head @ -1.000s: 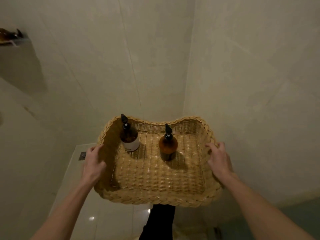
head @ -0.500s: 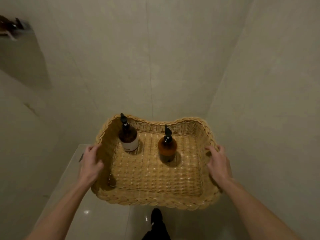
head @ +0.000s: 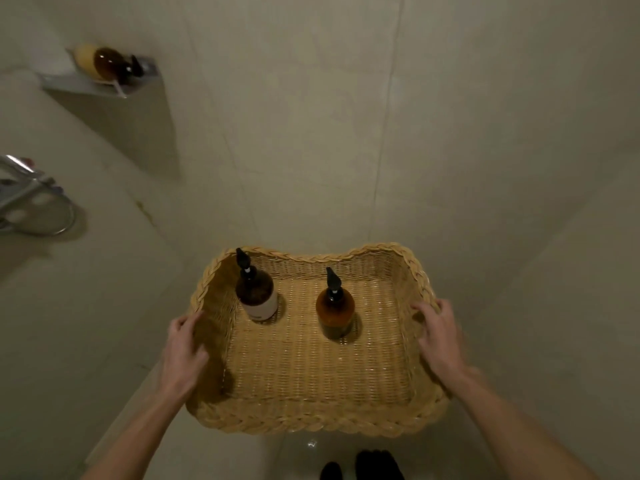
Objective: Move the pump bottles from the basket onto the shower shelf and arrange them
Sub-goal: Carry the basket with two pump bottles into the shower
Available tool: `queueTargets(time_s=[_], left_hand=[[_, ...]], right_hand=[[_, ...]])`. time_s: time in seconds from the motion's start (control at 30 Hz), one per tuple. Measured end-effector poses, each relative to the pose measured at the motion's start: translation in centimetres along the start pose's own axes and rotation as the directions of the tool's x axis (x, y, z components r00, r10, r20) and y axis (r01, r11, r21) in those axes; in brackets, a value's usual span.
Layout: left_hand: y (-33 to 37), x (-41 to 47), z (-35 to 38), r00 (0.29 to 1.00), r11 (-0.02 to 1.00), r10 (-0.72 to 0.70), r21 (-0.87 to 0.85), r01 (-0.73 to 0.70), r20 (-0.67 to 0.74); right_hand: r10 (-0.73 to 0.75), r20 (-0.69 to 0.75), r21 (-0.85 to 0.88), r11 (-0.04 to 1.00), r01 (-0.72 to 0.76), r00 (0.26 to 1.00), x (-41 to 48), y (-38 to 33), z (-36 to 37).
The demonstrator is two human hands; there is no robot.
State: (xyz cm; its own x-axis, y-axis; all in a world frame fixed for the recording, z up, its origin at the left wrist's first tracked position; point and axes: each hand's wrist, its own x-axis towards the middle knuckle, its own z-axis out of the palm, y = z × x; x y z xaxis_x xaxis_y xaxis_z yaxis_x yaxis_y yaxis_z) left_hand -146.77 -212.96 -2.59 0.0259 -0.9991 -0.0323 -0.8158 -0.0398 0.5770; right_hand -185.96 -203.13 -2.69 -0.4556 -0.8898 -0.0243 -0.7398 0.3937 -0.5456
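Head view: basket (head: pixel 311 415) gripped by left hand (head: pixel 181 355) at 9 o'clock, right hand (head: pixel 440 337) at 3, two pump bottles (head: pixel 257 294) upright inside; best kept level, shower shelf (head: pixel 100 86) at 10 o'clock.

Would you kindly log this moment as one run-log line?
left hand and right hand: gripping basket sides | two pump bottles: upright inside | shelf: holds one bottle

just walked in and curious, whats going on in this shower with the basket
A person holds a wicker basket by its sides, left hand and right hand. Two pump bottles stand upright in it: a labelled one and an amber one. Another bottle already lies on the corner shelf.
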Motion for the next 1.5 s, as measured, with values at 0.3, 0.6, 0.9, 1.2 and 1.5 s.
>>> queueTargets(time_s=[0.3,0.6,0.9,1.2,1.5], left_hand=[[-1.9,-0.4,-0.3,0.965,0.979,-0.201,-0.004,0.203,-0.167],[-5.1,-4.4,-1.9,0.824,0.875,-0.474,-0.059,0.481,-0.31],[-10.7,-9.0,-4.1,0.634,0.728,-0.671,-0.18,0.661,-0.386],[-17.9,-7.9,-5.7,0.518,0.629,-0.766,-0.281,0.725,-0.381],[-22.5,-7.4,-4.7,0.444,0.542,-0.83,-0.3,0.785,-0.336]], right_hand=[[-0.262,0.203,0.018,0.965,0.263,0.944,9.8,-3.8,3.1],[-0.459,0.378,0.116,0.885,0.45,0.804,14.7,-10.2,9.5],[-0.585,0.541,0.183,0.783,0.595,0.604,14.4,-19.6,17.8],[-0.621,0.634,0.176,0.696,0.696,0.461,14.9,-28.3,25.4],[-0.626,0.662,0.156,0.651,0.743,0.411,16.3,-32.5,33.4]])
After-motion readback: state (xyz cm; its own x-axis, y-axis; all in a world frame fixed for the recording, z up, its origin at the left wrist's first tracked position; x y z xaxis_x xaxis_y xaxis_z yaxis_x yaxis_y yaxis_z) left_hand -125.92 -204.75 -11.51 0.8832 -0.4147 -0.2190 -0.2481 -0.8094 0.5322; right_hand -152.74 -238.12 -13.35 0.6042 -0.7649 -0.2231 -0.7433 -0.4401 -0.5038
